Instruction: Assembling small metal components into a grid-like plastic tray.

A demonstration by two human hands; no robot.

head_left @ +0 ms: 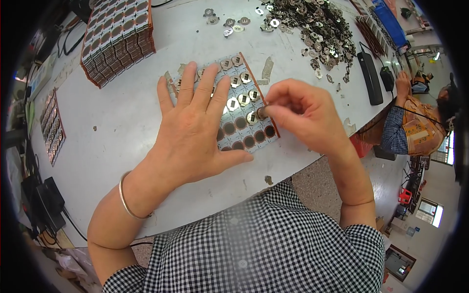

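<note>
A flat panel of small round circuit boards [236,125] lies on the white table in front of me. Shiny metal clips [233,103] sit on its upper rows, while the nearest circles are bare and dark. My left hand [188,127] rests flat across the panel's left part with fingers spread, hiding what is under it. Thumb and forefinger of my right hand [305,115] are pinched together at the panel's right edge, over a circle. A small metal clip [263,113] shows in part at those fingertips.
A tall stack of similar panels [117,39] stands at the far left. Loose metal clips [327,36] lie heaped at the far right, several scattered beside them. Another filled panel [52,126] lies at the left. A black bar-shaped device [370,78] and a seated person [415,122] are at the right.
</note>
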